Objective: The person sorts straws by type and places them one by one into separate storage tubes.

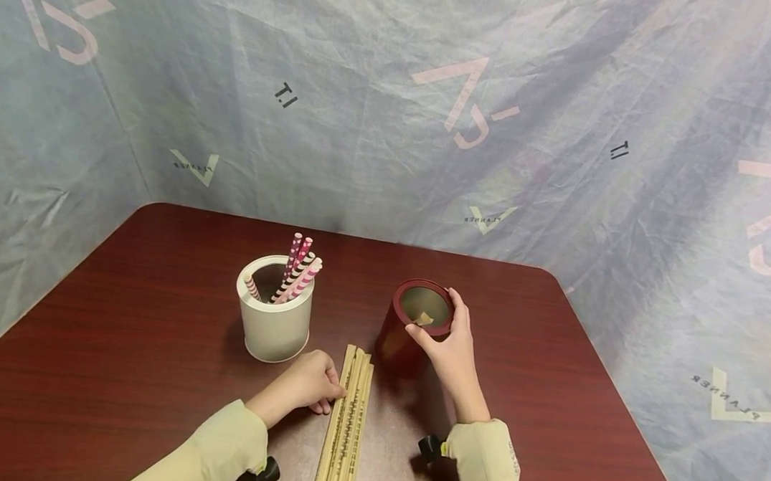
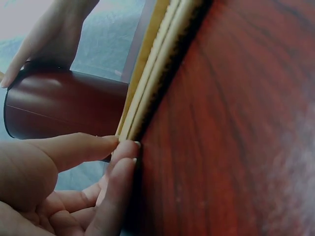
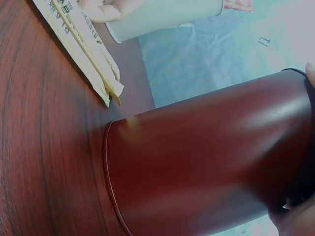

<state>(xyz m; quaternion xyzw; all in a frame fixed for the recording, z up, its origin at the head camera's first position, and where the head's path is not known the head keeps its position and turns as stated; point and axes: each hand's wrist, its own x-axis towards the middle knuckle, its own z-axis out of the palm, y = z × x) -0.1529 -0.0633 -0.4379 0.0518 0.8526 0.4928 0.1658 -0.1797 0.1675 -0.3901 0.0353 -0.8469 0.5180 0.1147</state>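
Note:
Several paper-wrapped chopstick packets, tan with dark print, lie side by side at the front middle of the table. My left hand is at their left edge; its thumb and fingertips pinch the nearest packet in the left wrist view. A dark red can stands upright just beyond the packets on the right. My right hand grips its rim, thumb at the near side and fingers around the right side. A tan paper end shows inside the can; the rest of it is hidden.
A white can stands to the left behind my left hand, with several patterned paper straws leaning in it. The dark red wooden table ends at a grey printed cloth hanging behind and at the sides.

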